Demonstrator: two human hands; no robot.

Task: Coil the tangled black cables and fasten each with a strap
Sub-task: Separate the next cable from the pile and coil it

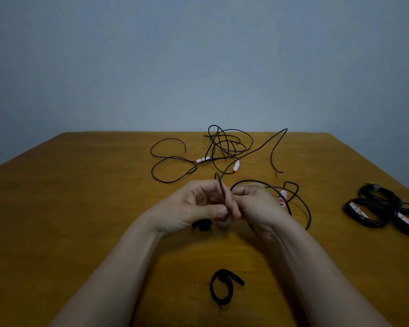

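Note:
My left hand (194, 208) and my right hand (255, 204) meet above the middle of the wooden table (80, 208). Both pinch a thin black cable (302, 201) whose loose loops trail off to the right and carry a white-and-red label. A small loop of it stands up between my fingers. Farther back lies a tangle of black cables (224, 145) with two white-and-red labels. A curled black strap (222, 289) lies near the front edge, between my forearms. A second small black piece (202, 225) shows under my left hand.
Several coiled, fastened black cables (383, 208) are stacked at the table's right edge. A grey-blue wall (198, 67) rises behind the far edge of the table. Bare wood spreads across the left half.

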